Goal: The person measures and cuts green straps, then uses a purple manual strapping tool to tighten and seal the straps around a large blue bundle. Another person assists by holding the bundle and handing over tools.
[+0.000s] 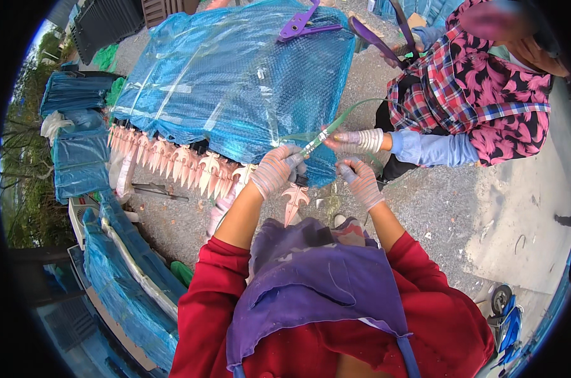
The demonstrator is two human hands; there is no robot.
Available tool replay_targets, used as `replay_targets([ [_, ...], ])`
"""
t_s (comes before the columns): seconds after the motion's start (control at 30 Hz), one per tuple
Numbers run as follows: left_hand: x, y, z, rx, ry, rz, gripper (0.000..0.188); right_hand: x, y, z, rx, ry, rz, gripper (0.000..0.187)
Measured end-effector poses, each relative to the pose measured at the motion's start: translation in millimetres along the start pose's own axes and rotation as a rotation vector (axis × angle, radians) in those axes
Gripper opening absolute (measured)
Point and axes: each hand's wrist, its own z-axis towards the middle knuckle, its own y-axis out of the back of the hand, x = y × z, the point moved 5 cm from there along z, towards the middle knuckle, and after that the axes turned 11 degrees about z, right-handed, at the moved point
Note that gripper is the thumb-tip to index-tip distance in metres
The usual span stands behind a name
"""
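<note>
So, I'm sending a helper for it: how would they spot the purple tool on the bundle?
Find the big blue-wrapped bundle. On its far right corner lies the purple tool. Unlike the long-handled tool beside the co-worker, no hand shows on it.

The left-hand grip (274, 171) holds a green strap (342, 117) at the near edge of a blue-wrapped bundle (235, 72). The right-hand grip (363, 183) is positioned near the bundle's corner, beside a co-worker's gloved hand (361, 140). A purple tool (293, 30) rests on the bundle.
</note>
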Motion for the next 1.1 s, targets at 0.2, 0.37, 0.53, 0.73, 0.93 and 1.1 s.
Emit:
replay_targets([
  [0.2, 13, 30, 5, 0.010, -0.073, -0.070, 0.021, 20, -50, 2, -0.037, -0.002, 0.043, 0.029],
  [0.37, 15, 42, 2, 0.062, -0.076, -0.064, 0.031, 41, -68, 0, -0.003, -0.071, 0.115, 0.022],
  [0.53, 19, 44, 3, 0.147, -0.091, -0.122, 0.031, 43, -73, -2, -0.067, -0.114, 0.286, 0.021],
  [0.73, 20, 47, -5, 0.234, -0.106, -0.164, 0.033, 49, -80, 4, -0.029, -0.146, 0.302, 0.026],
  [0.93, 21, 47, -12, 0.164, -0.089, -0.147, 0.035, 47, -100, 2, 0.060, -0.245, 0.414, 0.027],
  [1.1, 24, 41, -18, 0.133, -0.037, -0.220, 0.033, 48, -100, -11, 0.060, -0.312, 0.462, 0.032],
])
